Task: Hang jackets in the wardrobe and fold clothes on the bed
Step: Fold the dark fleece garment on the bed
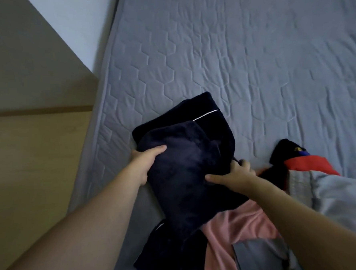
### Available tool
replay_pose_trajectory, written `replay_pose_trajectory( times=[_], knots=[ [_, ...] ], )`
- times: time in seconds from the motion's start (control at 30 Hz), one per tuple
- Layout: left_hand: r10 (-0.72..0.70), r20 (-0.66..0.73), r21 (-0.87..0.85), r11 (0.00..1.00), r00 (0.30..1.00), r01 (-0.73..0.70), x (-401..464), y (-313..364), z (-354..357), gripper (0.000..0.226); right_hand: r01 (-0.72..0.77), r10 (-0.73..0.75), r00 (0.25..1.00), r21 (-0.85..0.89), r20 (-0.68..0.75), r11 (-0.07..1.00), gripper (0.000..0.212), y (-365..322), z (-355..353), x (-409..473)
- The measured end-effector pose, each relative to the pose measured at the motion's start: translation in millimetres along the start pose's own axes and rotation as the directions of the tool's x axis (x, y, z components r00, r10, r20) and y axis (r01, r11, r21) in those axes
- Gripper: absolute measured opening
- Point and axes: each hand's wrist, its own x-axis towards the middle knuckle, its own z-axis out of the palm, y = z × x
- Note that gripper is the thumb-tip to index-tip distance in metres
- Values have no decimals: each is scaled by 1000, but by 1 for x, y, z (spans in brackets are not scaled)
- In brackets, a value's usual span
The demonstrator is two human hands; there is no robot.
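Navy fleece garment (pixel 183 166), folded, white-piped, lies on the bed (pixel 219 64); left hand (pixel 145 164) and right hand (pixel 233 175) grip its sides, fingers curled around the fabric.

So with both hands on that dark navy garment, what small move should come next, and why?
Probably set it down flat on the bare mattress ahead. The left hand and right hand grip the folded navy garment by its sides, partly over the pink garment.

Both bare forearms extend forward. Left hand (pixel 145 163) grips the dark garment (pixel 183 177) at its left edge, thumb on top. Right hand (pixel 234 176) grips its right side, thumb pointing left.
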Motion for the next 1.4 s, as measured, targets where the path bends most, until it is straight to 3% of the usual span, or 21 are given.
replay_pose_trajectory(
  times=[0.1,0.13,0.2,0.27,0.3,0.33,0.4,0.47,0.5,0.53,0.6,0.63,0.7,0.73,0.8,0.87,1.07,1.13,1.2,1.3,1.4],
  knots=[
    [34,143,-146,989,989,-13,12,-18,4,89,-30,9,992,-171,-125,985,84,3,17,19],
    [92,129,-153,986,987,-72,10,-18,7,75,3,-18,992,-118,-124,993,74,5,18,24],
    [186,72,-174,970,980,-171,-3,-17,4,51,99,-84,993,184,-87,978,51,6,14,25],
    [242,-13,-180,954,970,-240,-26,-23,-16,40,104,-146,988,488,49,866,28,4,10,17],
    [272,-87,-163,945,958,-283,-39,-31,-33,36,75,-195,968,554,161,829,18,-2,9,10],
    [294,-175,-116,942,940,-316,-54,-42,-52,33,45,-230,935,553,269,832,11,-11,10,2],
    [311,-296,77,950,903,-301,-83,-66,-89,39,74,-229,897,382,378,921,15,-33,23,-11],
    [308,-303,281,933,902,-225,-90,-85,-123,63,188,-189,953,25,237,982,34,-51,47,-16],
    [310,-267,376,905,912,-198,-86,-91,-137,82,194,-190,981,-143,45,970,42,-57,62,-20],
    [355,-199,515,831,914,-211,-79,-93,-149,102,178,-207,965,-178,-161,968,48,-59,77,-29],
    [443,33,815,507,896,-281,-56,-86,-164,135,140,-55,879,147,-474,979,68,-56,108,-50],
    [416,129,887,357,900,-292,-43,-80,-166,145,143,87,835,366,-544,920,79,-51,125,-60],
    [311,182,933,244,933,-263,-18,-68,-166,153,150,299,796,651,-526,744,95,-36,160,-77],
    [257,191,932,256,947,-258,-8,-64,-163,154,186,312,820,738,-480,648,99,-29,174,-84],
    [144,260,849,437,955,-297,5,-63,-153,157,215,211,915,859,-343,465,100,-20,189,-89],
    [91,312,737,605,946,-302,7,-68,-148,152,149,99,973,896,-208,418,97,-20,189,-83],
    [-118,219,489,872,969,-4,-43,-62,-177,58,-52,148,989,938,1,344,51,-55,141,-85],
    [-266,262,396,906,928,148,-81,-52,-197,42,-60,96,995,923,26,379,51,-82,122,-102],
    [-325,280,331,916,904,226,-129,-41,-226,35,-80,39,997,879,70,469,55,-119,103,-131],
    [-248,228,177,961,942,210,-220,-26,-283,30,-66,-96,984,800,153,597,47,-192,81,-198],
    [-72,114,-110,990,991,85,-323,-21,-353,42,72,-309,930,726,198,684,31,-284,66,-288]
  ],
)
